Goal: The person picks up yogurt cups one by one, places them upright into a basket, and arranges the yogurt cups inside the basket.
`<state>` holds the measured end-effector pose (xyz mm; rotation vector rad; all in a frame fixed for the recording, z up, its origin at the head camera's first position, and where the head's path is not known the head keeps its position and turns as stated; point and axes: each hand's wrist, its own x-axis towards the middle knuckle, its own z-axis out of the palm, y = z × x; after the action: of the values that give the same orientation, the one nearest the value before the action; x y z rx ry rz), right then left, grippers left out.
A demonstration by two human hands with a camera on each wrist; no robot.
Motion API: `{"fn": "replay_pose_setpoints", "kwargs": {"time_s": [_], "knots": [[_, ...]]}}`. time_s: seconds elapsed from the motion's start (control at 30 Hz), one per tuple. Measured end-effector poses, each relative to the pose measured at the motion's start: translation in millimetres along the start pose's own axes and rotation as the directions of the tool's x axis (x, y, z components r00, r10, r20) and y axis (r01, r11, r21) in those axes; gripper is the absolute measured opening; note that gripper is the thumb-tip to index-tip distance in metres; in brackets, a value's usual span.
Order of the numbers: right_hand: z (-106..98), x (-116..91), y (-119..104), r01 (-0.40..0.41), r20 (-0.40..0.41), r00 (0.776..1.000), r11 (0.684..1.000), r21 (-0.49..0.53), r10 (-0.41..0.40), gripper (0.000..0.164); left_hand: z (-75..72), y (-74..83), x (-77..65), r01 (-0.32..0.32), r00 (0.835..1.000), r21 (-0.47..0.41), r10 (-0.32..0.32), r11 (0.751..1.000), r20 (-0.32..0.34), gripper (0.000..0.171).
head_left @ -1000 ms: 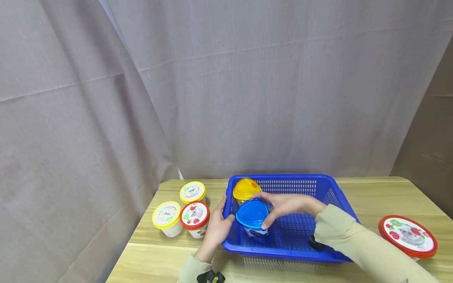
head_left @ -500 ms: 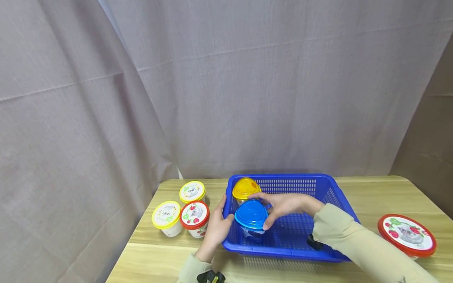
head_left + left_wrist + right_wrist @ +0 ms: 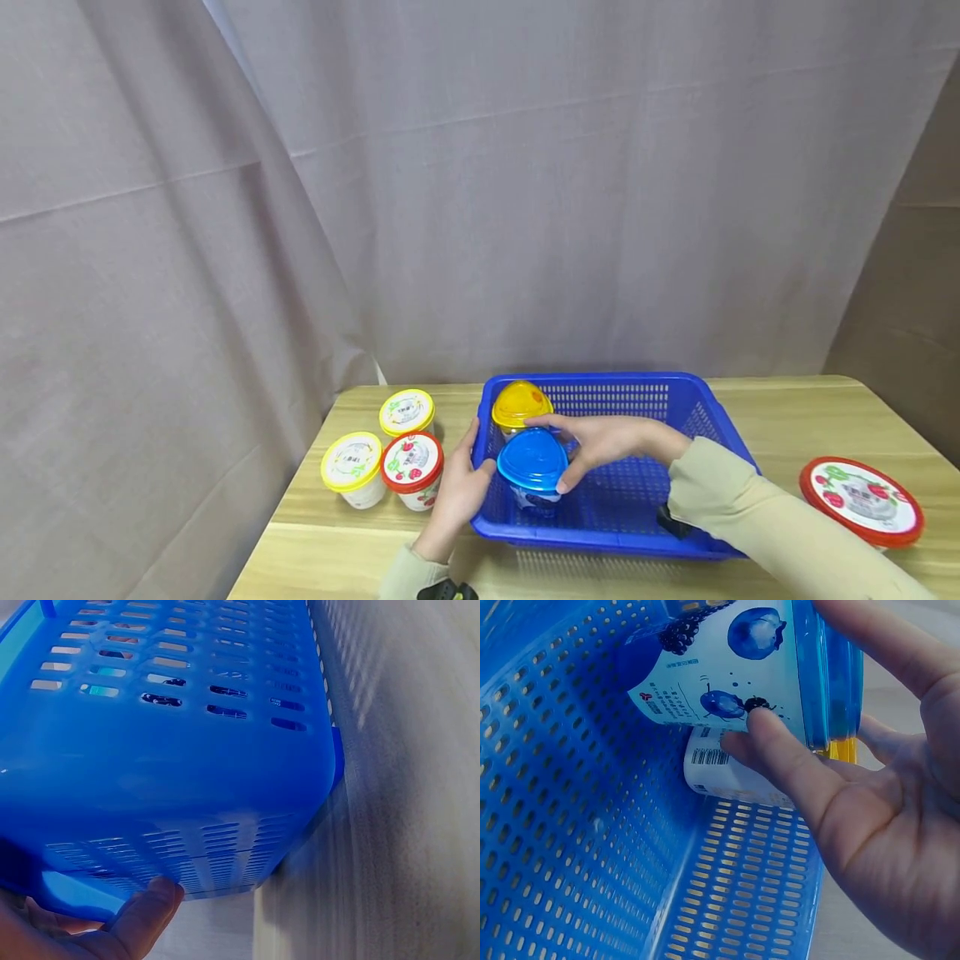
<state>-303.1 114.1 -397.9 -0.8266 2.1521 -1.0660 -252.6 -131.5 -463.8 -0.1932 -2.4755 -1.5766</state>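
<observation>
In the head view my right hand (image 3: 600,442) holds a blue-lidded cup (image 3: 532,462) at the left end of a blue plastic basket (image 3: 615,537). Blueberries are printed on the cup's side (image 3: 727,675), where the thumb lies in the right wrist view; the fingertips behind it are partly hidden. Just behind stands a yellow-lidded cup (image 3: 521,402), also in the basket. My left hand (image 3: 459,492) grips the basket's left rim. One of its fingers (image 3: 150,915) shows against the outer wall in the left wrist view.
Left of the basket stand two white tubs with yellow lids, one at the back (image 3: 407,411) and one nearer (image 3: 352,462), beside a red-lidded tub (image 3: 412,462). Another red-lidded tub (image 3: 862,500) is at the right. A grey curtain (image 3: 480,208) hangs behind the wooden table (image 3: 300,542).
The blue-lidded cup has shifted slightly left and toward the basket's near left corner, with my right hand still around it. My left hand stays on the rim.
</observation>
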Motion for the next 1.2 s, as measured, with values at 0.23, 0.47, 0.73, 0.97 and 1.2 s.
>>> {"fn": "replay_pose_setpoints", "kwargs": {"time_s": [0.23,0.47,0.73,0.97,1.2], "knots": [[-1.1,-6.1,-1.5,0.000,0.007,1.000,1.000,0.008,0.000,0.091,-1.4,-0.7,-3.0,0.000,1.000,-0.002,0.000,1.000,0.011,0.068],[-16.4,-26.5,-1.9,-0.002,-0.051,0.999,1.000,0.006,0.002,0.090,-0.4,-0.7,-4.0,0.000,1.000,-0.015,0.000,1.000,0.007,0.069],[-36.7,-54.6,-1.4,0.011,-0.101,0.995,0.998,-0.057,-0.017,0.084,-2.6,2.5,-3.1,0.002,1.000,0.002,-0.002,1.000,-0.004,0.068],[-47.3,-77.5,1.5,0.010,-0.160,0.987,0.990,-0.137,-0.032,0.079,-4.3,3.5,-3.6,0.004,1.000,-0.004,-0.004,1.000,-0.015,0.068],[-52.8,-105.5,11.4,0.049,-0.187,0.979,0.986,-0.157,-0.078,0.068,-3.8,3.9,-4.7,0.011,1.000,0.005,-0.011,1.000,-0.005,0.069]]}}
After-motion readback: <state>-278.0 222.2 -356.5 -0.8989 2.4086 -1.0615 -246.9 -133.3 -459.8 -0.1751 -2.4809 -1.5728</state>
